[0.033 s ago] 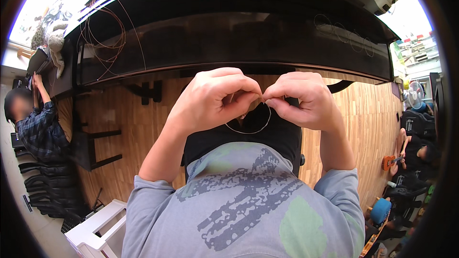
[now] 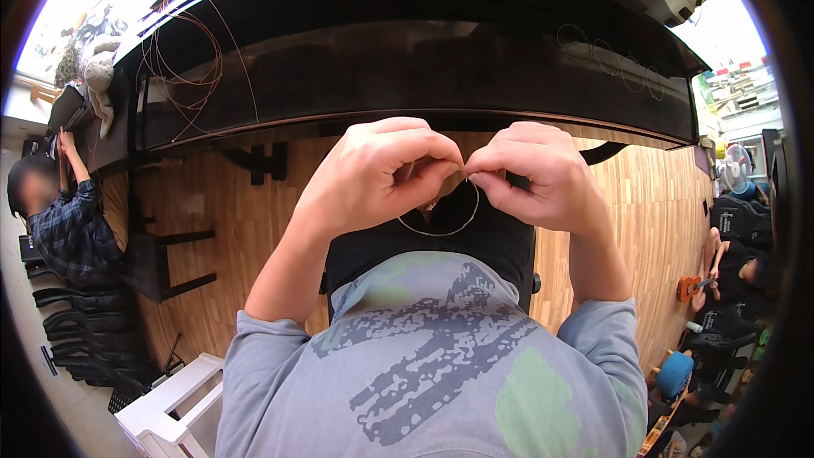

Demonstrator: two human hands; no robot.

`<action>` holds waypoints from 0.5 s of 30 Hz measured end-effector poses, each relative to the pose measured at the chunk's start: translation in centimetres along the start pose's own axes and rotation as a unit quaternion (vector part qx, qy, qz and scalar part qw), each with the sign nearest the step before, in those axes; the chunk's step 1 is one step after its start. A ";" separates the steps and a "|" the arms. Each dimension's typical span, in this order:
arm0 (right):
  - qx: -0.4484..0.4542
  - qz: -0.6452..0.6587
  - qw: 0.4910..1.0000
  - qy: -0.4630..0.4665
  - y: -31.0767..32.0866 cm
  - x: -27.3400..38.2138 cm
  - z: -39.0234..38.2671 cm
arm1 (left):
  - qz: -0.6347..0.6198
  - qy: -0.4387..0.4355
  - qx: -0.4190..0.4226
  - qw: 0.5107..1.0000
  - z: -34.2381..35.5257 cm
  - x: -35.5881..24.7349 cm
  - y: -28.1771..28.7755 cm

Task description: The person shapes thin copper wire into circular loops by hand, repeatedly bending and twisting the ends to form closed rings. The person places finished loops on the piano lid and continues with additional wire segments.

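My left hand and my right hand are raised together in front of my chest, knuckles nearly touching. Each pinches one end of a thin wire, which hangs between them in a small downward loop. The fingertips of both hands are curled in on the wire ends, so the ends themselves are hidden. Just beyond the hands runs the front edge of a large glossy black piano. My grey printed shirt fills the lower part of the view.
Coiled copper wires lie on the piano's left top, and thinner loops on its right. A person in a plaid shirt works at the left. A black bench, a white stool and a fan stand around.
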State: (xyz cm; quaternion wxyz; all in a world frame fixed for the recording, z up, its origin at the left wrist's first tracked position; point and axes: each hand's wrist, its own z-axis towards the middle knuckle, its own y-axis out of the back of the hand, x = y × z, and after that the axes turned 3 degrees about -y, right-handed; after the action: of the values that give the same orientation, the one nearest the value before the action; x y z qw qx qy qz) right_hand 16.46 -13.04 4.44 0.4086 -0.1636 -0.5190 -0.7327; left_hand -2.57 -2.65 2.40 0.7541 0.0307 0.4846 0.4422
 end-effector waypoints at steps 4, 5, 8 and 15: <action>-0.050 -0.092 0.994 0.041 -0.4 0.4 0.1 | 0.014 0.014 -0.007 1.000 0.2 -0.2 -0.1; -0.055 -0.093 0.993 0.041 -0.5 0.3 0.1 | 0.015 0.016 -0.011 1.000 0.2 -0.2 -0.1; -0.054 -0.071 0.996 0.031 -0.4 -0.1 -0.1 | 0.006 0.037 -0.005 0.999 0.3 -0.4 -0.1; -0.052 -0.136 0.987 0.068 -0.1 -0.3 -0.1 | 0.003 0.038 -0.007 0.999 0.3 -0.1 -0.1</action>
State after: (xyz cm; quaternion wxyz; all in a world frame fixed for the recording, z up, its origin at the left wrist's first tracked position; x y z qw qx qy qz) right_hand 16.59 -13.04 4.18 0.3308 -0.0625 -0.4688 -0.8167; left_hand -2.30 -2.64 2.61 0.7340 0.0104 0.5097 0.4487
